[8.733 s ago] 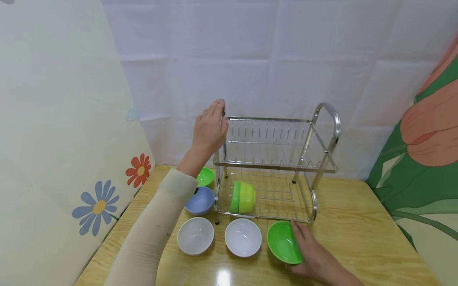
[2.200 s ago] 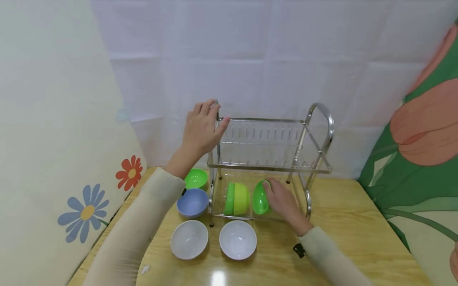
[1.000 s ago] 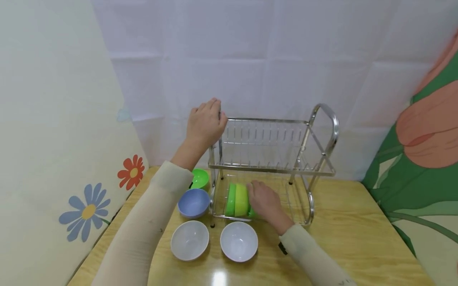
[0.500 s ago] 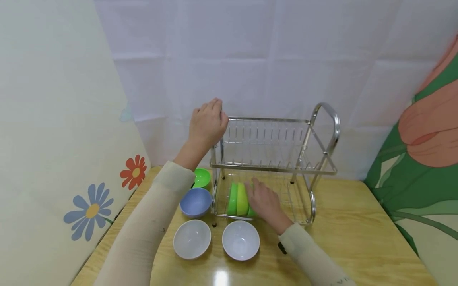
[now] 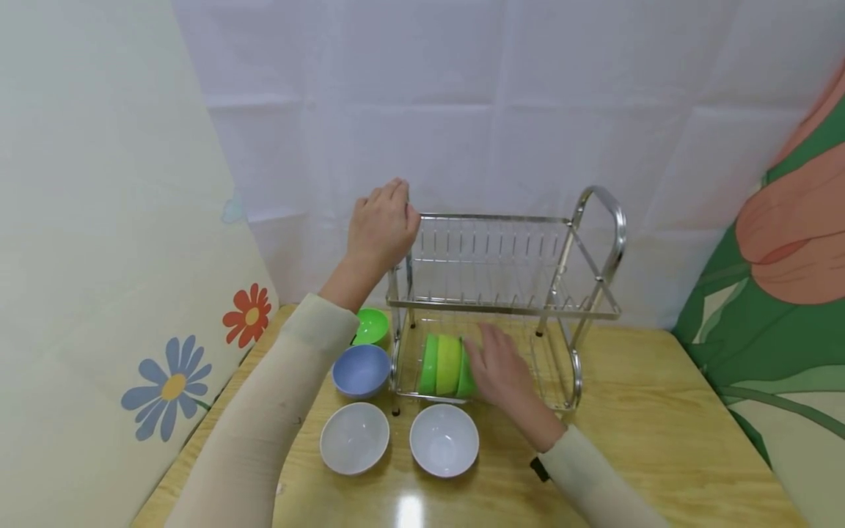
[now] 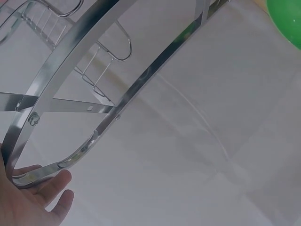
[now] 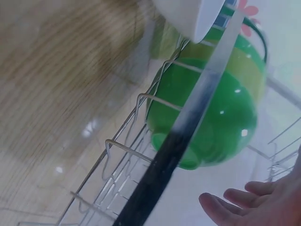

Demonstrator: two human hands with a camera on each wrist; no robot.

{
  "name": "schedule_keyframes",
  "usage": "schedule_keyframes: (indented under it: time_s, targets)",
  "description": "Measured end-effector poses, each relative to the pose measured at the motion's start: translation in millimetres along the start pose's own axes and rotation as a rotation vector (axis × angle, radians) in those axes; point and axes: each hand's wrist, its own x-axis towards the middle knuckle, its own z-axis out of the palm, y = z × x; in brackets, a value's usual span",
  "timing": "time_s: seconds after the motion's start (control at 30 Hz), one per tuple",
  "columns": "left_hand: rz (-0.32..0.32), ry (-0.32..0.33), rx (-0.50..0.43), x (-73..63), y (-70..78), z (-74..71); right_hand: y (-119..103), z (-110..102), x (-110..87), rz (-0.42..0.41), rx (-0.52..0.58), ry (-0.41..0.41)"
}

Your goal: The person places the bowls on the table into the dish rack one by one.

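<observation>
My left hand [image 5: 381, 229] grips the upper left curved handle of a two-tier metal dish rack [image 5: 503, 307]; in the left wrist view its fingers curl about the chrome tube [image 6: 37, 174]. Three bowls stand on edge in the lower tier, nested in a row: a green bowl [image 5: 429, 365], a yellow-green bowl [image 5: 449, 367] and another green bowl [image 5: 466, 377]. Just right of that last bowl is my right hand [image 5: 505, 372], fingers loosely extended and holding nothing. The right wrist view shows a gap between these fingertips and the green bowl's base [image 7: 207, 122].
Two white bowls [image 5: 354, 438] [image 5: 444, 440] stand on the wooden table [image 5: 647, 411] before the rack. Left of it are a blue bowl [image 5: 361, 370] and a small green bowl [image 5: 372, 326], partly behind the left forearm. A white cloth [image 5: 462, 110] hangs behind.
The right hand took the green bowl from the table's front right, set it on edge against the yellow-green bowl, then let go and drew slightly right. The left hand stays at the rack's handle.
</observation>
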Motion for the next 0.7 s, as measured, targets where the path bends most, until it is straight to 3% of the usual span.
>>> schedule_keyframes:
  time_s: [0.23,0.7]
  targets:
    - [-0.006,0.004,-0.002,0.2,0.7,1.5,2,-10,-24.7,-0.129,-0.031,0.067]
    - [-0.016,-0.016,-0.008,0.7,3.5,3.8,4,-20,-58.1,-0.195,-0.11,0.078]
